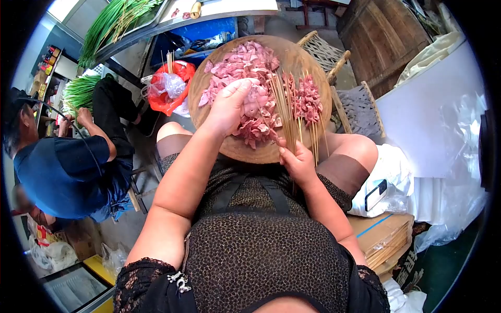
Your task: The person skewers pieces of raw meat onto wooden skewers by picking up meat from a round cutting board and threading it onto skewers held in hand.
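A round wooden board (203, 107) rests over my lap with a heap of sliced pink meat (245, 60) on its left and middle. My left hand (234, 103) is over the heap, fingers closed at its edge; what they pinch, if anything, is hidden. Near the board's front edge, my right hand (297, 163) is closed around a bundle of thin wooden skewers (283, 107) that points up across the board. Skewered meat (308, 101) lies to the right of the bundle, its bare sticks pointing toward me.
Left of the board is a red plastic bag (169, 96). A person in blue (68, 167) sits at the far left near green stalks (81, 94). Woven stools (357, 112) stand at right. A phone (376, 195) lies on white plastic above a cardboard box (373, 229) with skewers.
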Demonstrator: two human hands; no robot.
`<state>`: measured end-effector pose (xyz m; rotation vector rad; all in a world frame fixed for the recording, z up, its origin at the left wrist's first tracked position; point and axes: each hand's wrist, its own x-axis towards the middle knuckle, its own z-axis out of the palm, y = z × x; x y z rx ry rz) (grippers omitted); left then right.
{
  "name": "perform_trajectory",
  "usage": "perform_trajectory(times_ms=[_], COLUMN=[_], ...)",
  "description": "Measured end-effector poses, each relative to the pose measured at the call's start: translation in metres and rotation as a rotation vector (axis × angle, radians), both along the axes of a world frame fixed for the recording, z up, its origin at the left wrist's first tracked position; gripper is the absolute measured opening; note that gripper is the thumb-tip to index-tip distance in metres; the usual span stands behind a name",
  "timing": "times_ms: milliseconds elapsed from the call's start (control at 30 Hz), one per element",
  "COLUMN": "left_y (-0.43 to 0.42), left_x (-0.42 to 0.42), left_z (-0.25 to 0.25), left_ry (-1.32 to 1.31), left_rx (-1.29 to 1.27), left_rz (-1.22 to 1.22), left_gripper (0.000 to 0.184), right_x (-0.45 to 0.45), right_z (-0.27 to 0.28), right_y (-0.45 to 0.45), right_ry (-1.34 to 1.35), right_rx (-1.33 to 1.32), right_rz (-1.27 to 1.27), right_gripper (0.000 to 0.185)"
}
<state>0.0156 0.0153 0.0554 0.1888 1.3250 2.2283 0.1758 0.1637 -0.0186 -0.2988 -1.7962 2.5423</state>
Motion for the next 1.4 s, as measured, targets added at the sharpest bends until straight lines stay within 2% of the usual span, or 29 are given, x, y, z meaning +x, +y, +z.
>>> perform_trajectory(times_ms=[433, 633, 700, 767, 867, 900, 967, 1000, 1033, 1100, 1233, 1300, 1333, 1367, 1400], left_y=[0.016, 0.023, 0.015, -0.006, -0.022, -0.022, -0.021, -0.018, -0.019, -0.023, -0.027, -0.026, -0.026, -0.026, -0.025], left_x=[0.011, 0.034, 0.018, -0.020, -0.035, -0.033, -0.024, -0.018, -0.016, -0.013, -0.011, -0.011, -0.014, -0.017, -0.019], left_z=[-0.019, -0.034, -0.030, -0.041, -0.032, -0.029, -0.025, -0.028, -0.036, -0.039, -0.031, -0.027, -0.033, -0.037, -0.038], left_ry=[-0.023, -0.171, 0.273, 0.337, 0.603, 0.603, 1.047, 1.057, 0.988, 1.034, 1.101, 0.713, 0.529, 0.529, 0.474], left_rx=[-0.184, -0.142, -0.459, -0.456, -0.752, -0.756, -1.230, -1.458, -1.406, -1.311, -1.311, -1.110, -0.922, -0.922, -0.784], left_rz=[-0.147, -0.225, -0.087, 0.025, 0.082, 0.080, -0.040, -0.180, -0.136, -0.074, -0.030, -0.038, -0.001, -0.001, 0.044], left_gripper=[0.023, 0.027, 0.029, 0.028, 0.025, 0.025, 0.029, 0.031, 0.027, 0.025, 0.022, 0.020, 0.018, 0.018, 0.020], right_x=[-0.003, -0.009, -0.006, -0.007, -0.008, -0.008, -0.009, -0.009, -0.010, -0.009, -0.010, -0.011, -0.011, -0.011, -0.011], right_z=[0.007, 0.016, 0.016, 0.014, 0.016, 0.016, 0.019, 0.018, 0.016, 0.015, 0.015, 0.015, 0.016, 0.016, 0.016], right_y=[0.000, 0.006, 0.011, 0.013, 0.014, 0.014, 0.015, 0.015, 0.014, 0.015, 0.014, 0.013, 0.013, 0.013, 0.013], right_ry=[-0.062, -0.077, -0.131, -0.121, -0.143, -0.145, -0.152, -0.155, -0.150, -0.151, -0.164, -0.168, -0.175, -0.182, -0.182], right_rx=[-0.130, -0.174, -0.161, -0.184, -0.173, -0.176, -0.183, -0.183, -0.192, -0.200, -0.169, -0.168, -0.167, -0.166, -0.166], right_rz=[-0.016, -0.060, -0.073, -0.098, -0.133, -0.133, -0.113, -0.117, -0.113, -0.114, -0.095, -0.088, -0.080, -0.072, -0.072], right_gripper=[0.019, 0.019, 0.018, 0.017, 0.017, 0.017, 0.017, 0.017, 0.017, 0.017, 0.017, 0.017, 0.018, 0.018, 0.018])
